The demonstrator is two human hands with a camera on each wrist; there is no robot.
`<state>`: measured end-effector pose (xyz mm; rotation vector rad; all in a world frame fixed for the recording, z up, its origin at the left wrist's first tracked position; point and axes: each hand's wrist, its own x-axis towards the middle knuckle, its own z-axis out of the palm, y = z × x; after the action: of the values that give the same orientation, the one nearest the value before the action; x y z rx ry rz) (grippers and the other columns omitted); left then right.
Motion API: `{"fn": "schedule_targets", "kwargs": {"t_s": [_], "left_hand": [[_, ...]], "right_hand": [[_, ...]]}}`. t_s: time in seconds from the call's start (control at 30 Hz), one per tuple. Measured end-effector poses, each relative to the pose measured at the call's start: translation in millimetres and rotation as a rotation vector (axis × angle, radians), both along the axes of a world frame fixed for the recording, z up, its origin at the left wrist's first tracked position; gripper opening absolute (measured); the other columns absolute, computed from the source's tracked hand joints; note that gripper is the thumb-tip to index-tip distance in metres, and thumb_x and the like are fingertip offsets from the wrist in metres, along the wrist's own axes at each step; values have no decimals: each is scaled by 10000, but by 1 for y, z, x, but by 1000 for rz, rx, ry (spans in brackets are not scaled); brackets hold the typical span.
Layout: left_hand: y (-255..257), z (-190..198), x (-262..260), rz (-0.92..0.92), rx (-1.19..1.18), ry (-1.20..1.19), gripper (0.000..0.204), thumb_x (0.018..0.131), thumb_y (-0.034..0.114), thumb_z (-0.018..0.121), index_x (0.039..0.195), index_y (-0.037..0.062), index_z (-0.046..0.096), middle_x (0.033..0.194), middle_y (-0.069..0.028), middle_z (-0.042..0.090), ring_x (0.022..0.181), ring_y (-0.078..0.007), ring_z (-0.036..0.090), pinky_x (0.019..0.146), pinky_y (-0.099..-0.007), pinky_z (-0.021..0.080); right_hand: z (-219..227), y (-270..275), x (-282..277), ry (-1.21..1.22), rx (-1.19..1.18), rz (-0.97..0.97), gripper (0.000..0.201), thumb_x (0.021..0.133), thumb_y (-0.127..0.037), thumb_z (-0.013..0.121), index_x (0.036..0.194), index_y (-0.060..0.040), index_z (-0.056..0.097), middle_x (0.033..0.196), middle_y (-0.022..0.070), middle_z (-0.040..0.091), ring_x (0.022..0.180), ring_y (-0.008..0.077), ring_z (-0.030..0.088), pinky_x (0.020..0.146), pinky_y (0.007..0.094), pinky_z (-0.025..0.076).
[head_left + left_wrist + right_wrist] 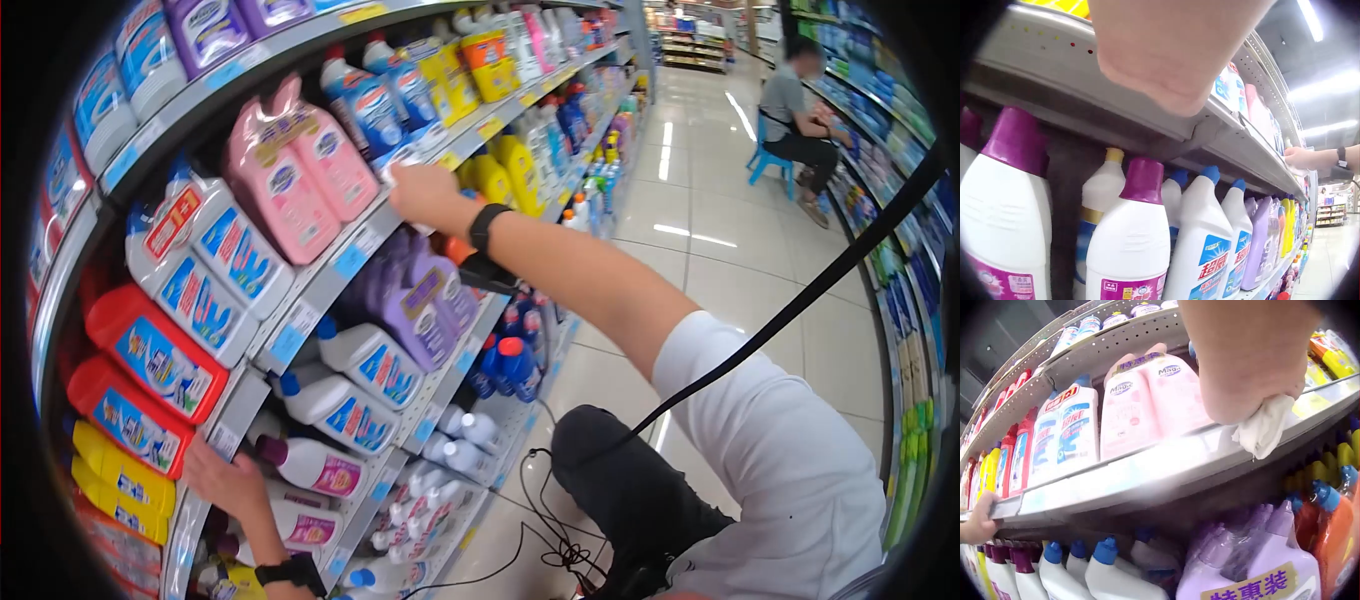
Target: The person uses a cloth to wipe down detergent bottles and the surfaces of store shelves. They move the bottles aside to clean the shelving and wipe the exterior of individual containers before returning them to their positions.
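My right hand (432, 195) holds a crumpled white cloth (1264, 428) against the front edge of a shelf (1166, 467), right of the pink twin-pack bottles (300, 185). The cloth hangs below the hand in the right wrist view, while the fingers are mostly hidden. Lower left in the head view, my left hand (228, 482) rests on the same shelf's front edge, beside the red bottles (165, 350). It holds no bottle. White bottles with purple caps (1132, 234) stand on the level below, in the left wrist view.
Purple bottles (425, 305) and white blue-capped bottles (345, 400) fill the lower shelf. A black strap (790, 310) crosses in front of the right sleeve. Cables (565, 550) lie on the floor. Across the aisle (700, 250), a person sits on a blue stool (768, 160).
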<state>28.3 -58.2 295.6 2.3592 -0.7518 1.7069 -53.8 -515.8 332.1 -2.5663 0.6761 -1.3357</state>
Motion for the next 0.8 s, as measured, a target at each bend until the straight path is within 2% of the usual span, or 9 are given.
{"fn": "schedule_targets", "kwargs": {"t_s": [0.13, 0.17, 0.23, 0.3, 0.37, 0.47, 0.6, 0.77, 0.8], "left_hand": [[3, 1, 1, 11, -1, 29, 544, 624, 36, 566, 1164, 16, 499, 1057, -186, 516, 1014, -387, 468, 907, -450, 356], [4, 0, 2, 27, 3, 28, 551, 625, 32, 566, 1172, 18, 494, 1071, -184, 514, 1024, -385, 466, 913, -449, 356], [3, 0, -2, 33, -3, 43, 562, 627, 27, 568, 1183, 19, 486, 1089, -182, 510, 1037, -382, 463, 921, -450, 353], [2, 0, -3, 60, -9, 88, 585, 632, 19, 574, 1207, 23, 466, 1129, -177, 498, 1074, -375, 452, 937, -447, 347], [2, 0, -3, 41, -3, 62, 580, 632, 17, 572, 1203, 22, 467, 1128, -178, 497, 1078, -376, 450, 938, -448, 347], [3, 0, -6, 39, -10, 52, 573, 632, 16, 569, 1196, 19, 468, 1127, -180, 496, 1085, -380, 447, 941, -452, 345], [2, 1, -6, 45, -18, 86, 562, 636, 17, 578, 1185, -3, 459, 1148, -198, 489, 1081, -394, 448, 917, -458, 356], [4, -2, -7, 16, -34, 82, 571, 619, 14, 572, 1180, -1, 468, 1129, -192, 487, 1086, -395, 436, 940, -471, 341], [3, -1, -4, 4, -37, 40, 574, 617, 13, 573, 1181, -4, 467, 1132, -195, 487, 1087, -398, 432, 945, -471, 337]], "right_hand": [[8, 29, 1, 87, -45, 103, 226, 773, -224, 503, 896, -75, 619, 815, 161, 663, 768, 360, 645, 680, 468, 504], [8, 44, -3, 46, -33, 155, 214, 779, -216, 506, 877, -65, 623, 820, 157, 665, 771, 347, 649, 670, 464, 506], [8, 68, 2, 58, -30, 170, 192, 744, -186, 539, 857, -82, 653, 844, 157, 669, 794, 313, 658, 677, 424, 517], [8, 80, 9, 66, -46, 173, 188, 737, -181, 544, 854, -83, 653, 834, 153, 668, 783, 310, 658, 664, 422, 516], [6, 88, 13, 68, -64, 178, 184, 730, -176, 550, 851, -83, 653, 823, 149, 666, 772, 307, 657, 651, 421, 515], [5, 97, 10, -61, -137, 243, 168, 729, -175, 554, 834, -78, 643, 776, 152, 655, 739, 321, 649, 630, 436, 507], [3, 105, -1, -149, 5, 288, 141, 745, -170, 545, 816, -66, 608, 752, 160, 641, 713, 349, 631, 623, 461, 493], [4, 105, 0, -104, 54, 274, 147, 747, -171, 554, 842, -71, 602, 816, 144, 648, 766, 340, 634, 667, 465, 489], [3, 102, 3, -102, 22, 280, 188, 782, -209, 534, 926, -94, 572, 872, 147, 645, 808, 346, 628, 699, 473, 486]]}}
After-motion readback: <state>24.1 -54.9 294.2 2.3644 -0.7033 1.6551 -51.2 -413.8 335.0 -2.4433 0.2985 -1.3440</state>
